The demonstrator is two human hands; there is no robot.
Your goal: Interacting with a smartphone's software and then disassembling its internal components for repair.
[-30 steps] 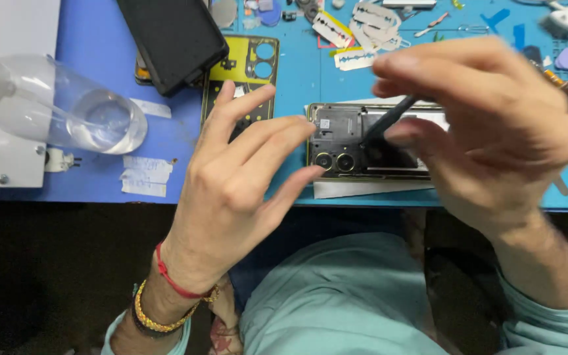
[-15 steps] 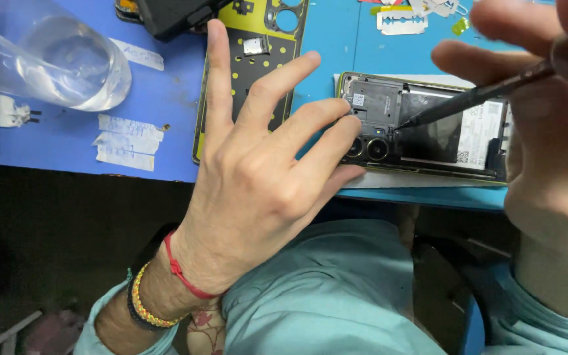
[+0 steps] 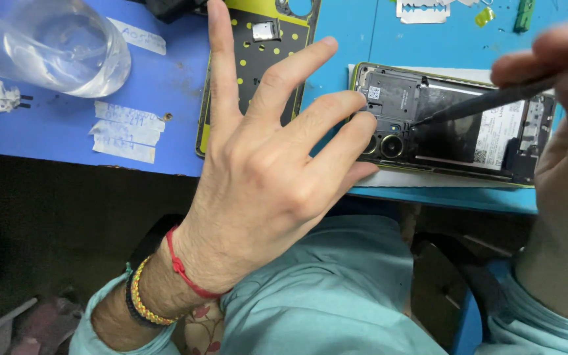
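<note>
On the opened phone [image 3: 455,131], screwdriver [image 3: 488,102] tip seemingly unmoved, left hand [image 3: 264,171] fingers spread wider

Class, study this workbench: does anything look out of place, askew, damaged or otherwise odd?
The phone lies opened, back cover off, its insides bared. Its yellow-dotted black cover lies apart beside it. The left hand steadies the phone's camera end; the right hand holds a dark tool, tip on the board. Nothing looks spilled.

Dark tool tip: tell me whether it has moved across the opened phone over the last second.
No. The dark tool keeps its tip just above and right of the twin camera lenses on the opened phone; only the camera view has shifted.
</note>
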